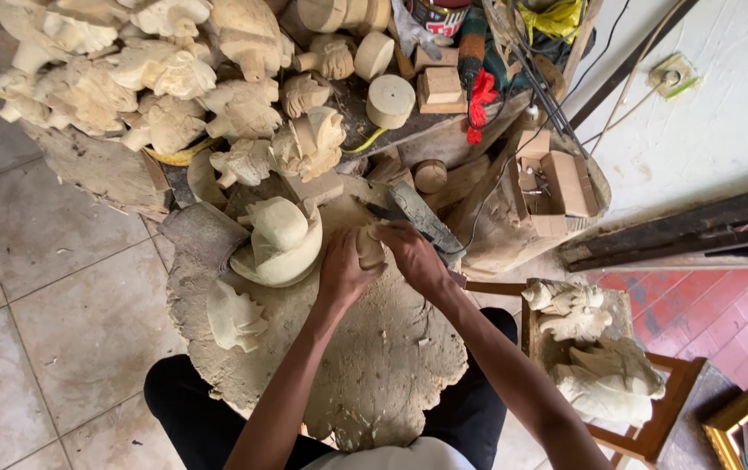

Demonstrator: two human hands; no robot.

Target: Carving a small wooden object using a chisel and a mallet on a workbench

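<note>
My left hand [343,270] and my right hand [413,257] meet over a thick, rough wooden slab [374,357] that lies across my lap. Between them sits a small pale wood carving [370,246]; my left hand grips it from the left. My right hand presses against its right side, fingers closed, possibly on a small tool that I cannot make out. A larger rounded pale carving [283,244] rests on the slab just left of my hands. Another small carving [235,315] lies further left near the slab's edge.
A heap of unfinished pale carvings [148,78] fills the back left. Round wooden discs [390,100], small blocks [442,85] and cables lie behind. A dark flat tool [422,218] lies beyond my right hand. More carvings [605,374] sit on a stool at right. Tiled floor at left.
</note>
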